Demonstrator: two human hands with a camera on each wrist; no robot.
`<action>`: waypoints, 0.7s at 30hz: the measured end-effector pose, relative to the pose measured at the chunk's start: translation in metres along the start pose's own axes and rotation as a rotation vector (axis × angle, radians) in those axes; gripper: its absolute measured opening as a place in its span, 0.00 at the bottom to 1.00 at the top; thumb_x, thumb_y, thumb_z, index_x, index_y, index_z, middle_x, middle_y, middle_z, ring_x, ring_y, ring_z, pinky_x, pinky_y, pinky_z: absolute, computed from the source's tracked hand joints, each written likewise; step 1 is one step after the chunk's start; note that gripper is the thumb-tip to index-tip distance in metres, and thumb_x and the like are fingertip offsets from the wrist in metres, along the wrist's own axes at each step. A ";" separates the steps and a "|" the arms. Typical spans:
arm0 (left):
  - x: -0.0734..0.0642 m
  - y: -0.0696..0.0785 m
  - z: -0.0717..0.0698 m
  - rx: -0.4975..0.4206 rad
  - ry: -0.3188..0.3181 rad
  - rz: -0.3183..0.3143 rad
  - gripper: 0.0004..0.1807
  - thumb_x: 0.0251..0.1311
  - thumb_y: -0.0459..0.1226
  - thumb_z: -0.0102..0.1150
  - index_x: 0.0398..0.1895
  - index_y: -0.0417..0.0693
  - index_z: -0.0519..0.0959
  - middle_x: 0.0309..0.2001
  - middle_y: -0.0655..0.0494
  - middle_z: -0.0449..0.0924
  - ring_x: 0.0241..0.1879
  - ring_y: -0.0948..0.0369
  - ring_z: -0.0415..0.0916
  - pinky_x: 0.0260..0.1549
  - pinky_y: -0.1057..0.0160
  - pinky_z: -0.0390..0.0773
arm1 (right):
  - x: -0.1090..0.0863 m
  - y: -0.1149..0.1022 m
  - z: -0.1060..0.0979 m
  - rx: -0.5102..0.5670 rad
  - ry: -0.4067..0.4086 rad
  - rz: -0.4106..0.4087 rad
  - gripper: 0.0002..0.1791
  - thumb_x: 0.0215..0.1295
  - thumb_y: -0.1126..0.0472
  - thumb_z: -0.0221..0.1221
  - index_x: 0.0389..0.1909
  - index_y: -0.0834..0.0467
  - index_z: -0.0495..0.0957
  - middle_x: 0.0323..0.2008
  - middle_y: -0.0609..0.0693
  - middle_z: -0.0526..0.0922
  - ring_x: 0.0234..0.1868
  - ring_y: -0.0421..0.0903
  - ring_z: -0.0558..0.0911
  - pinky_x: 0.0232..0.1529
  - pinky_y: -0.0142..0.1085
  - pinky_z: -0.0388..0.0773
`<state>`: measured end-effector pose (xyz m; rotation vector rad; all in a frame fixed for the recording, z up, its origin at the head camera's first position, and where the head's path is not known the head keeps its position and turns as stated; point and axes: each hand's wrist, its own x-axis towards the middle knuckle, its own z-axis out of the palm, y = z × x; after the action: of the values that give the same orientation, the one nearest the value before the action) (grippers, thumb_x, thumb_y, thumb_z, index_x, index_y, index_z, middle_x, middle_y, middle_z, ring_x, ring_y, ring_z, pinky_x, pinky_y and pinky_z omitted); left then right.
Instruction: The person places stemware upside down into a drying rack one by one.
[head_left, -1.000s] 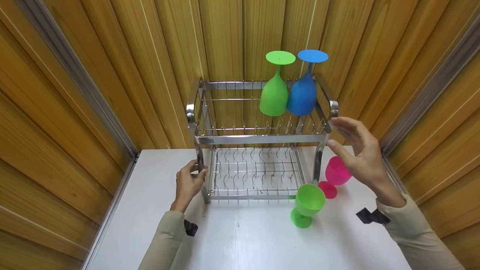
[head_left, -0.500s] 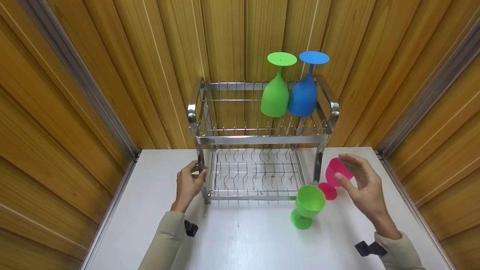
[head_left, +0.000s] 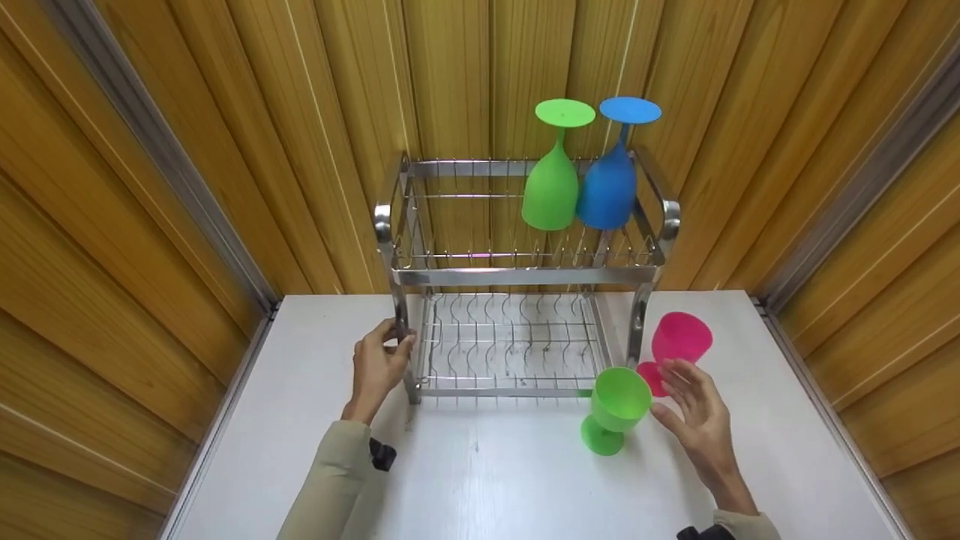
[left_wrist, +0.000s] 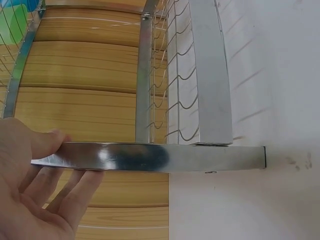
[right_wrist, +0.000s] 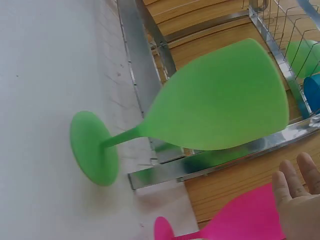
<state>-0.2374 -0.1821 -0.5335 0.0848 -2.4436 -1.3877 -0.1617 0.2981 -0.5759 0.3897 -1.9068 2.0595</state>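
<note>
My left hand [head_left: 381, 369] grips the left front leg [left_wrist: 125, 156] of a two-tier metal dish rack [head_left: 525, 278], thumb on one side and fingers on the other. Beside the rack's right front leg, a green goblet [head_left: 621, 401] stands upright on the table. My right hand [head_left: 697, 420] is just right of its bowl, fingers relaxed and holding nothing. Behind that hand stands a pink goblet [head_left: 681, 337], its foot partly covered by the fingers in the head view. Upside down on the top tier are another green goblet [head_left: 551, 195] and a blue goblet [head_left: 607, 191].
The rack's lower tier [head_left: 510, 345] has wavy wire dividers. A white table [head_left: 480, 480] lies beneath everything. Wood-look panels [head_left: 450, 75] close in the back and both sides, with metal strips [head_left: 161, 157] along the corners.
My right hand has come down from the rack's upper right corner, past the pink goblet, to the standing green goblet's side. The left hand keeps its grip on the leg.
</note>
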 end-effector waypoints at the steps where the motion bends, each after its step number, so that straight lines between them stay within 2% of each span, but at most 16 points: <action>1: 0.000 0.000 0.000 -0.002 0.005 0.002 0.11 0.69 0.33 0.69 0.53 0.45 0.86 0.50 0.41 0.91 0.40 0.46 0.93 0.37 0.51 0.93 | -0.003 0.005 0.001 0.003 0.003 0.017 0.43 0.61 0.85 0.62 0.77 0.72 0.59 0.71 0.59 0.74 0.74 0.48 0.75 0.75 0.31 0.71; 6: 0.000 -0.002 0.000 -0.019 0.015 0.026 0.11 0.69 0.32 0.69 0.52 0.43 0.86 0.48 0.41 0.91 0.38 0.46 0.93 0.35 0.52 0.93 | -0.015 0.029 0.010 0.022 0.049 0.113 0.47 0.58 0.86 0.64 0.79 0.71 0.57 0.71 0.54 0.74 0.73 0.46 0.75 0.75 0.29 0.71; 12: 0.001 -0.001 0.000 -0.025 0.014 0.000 0.12 0.69 0.33 0.70 0.53 0.44 0.86 0.49 0.43 0.92 0.39 0.47 0.93 0.36 0.52 0.93 | -0.030 0.050 0.022 0.026 0.106 0.239 0.50 0.60 0.82 0.65 0.81 0.64 0.55 0.74 0.50 0.68 0.71 0.40 0.74 0.72 0.25 0.72; 16: 0.000 -0.001 0.001 -0.017 0.015 -0.004 0.12 0.69 0.33 0.70 0.54 0.44 0.86 0.49 0.42 0.91 0.39 0.47 0.93 0.38 0.51 0.93 | -0.037 0.062 0.032 0.055 0.139 0.274 0.50 0.61 0.82 0.66 0.82 0.60 0.55 0.74 0.48 0.67 0.71 0.36 0.74 0.72 0.27 0.73; 21: -0.002 -0.001 -0.001 0.004 0.017 -0.005 0.12 0.69 0.34 0.70 0.54 0.44 0.86 0.49 0.42 0.91 0.41 0.46 0.92 0.39 0.50 0.93 | -0.040 0.071 0.048 0.082 0.162 0.283 0.51 0.58 0.83 0.67 0.81 0.60 0.57 0.71 0.47 0.70 0.71 0.34 0.75 0.73 0.28 0.73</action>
<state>-0.2354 -0.1827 -0.5345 0.1029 -2.4340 -1.3780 -0.1540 0.2435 -0.6534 -0.0331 -1.8739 2.2717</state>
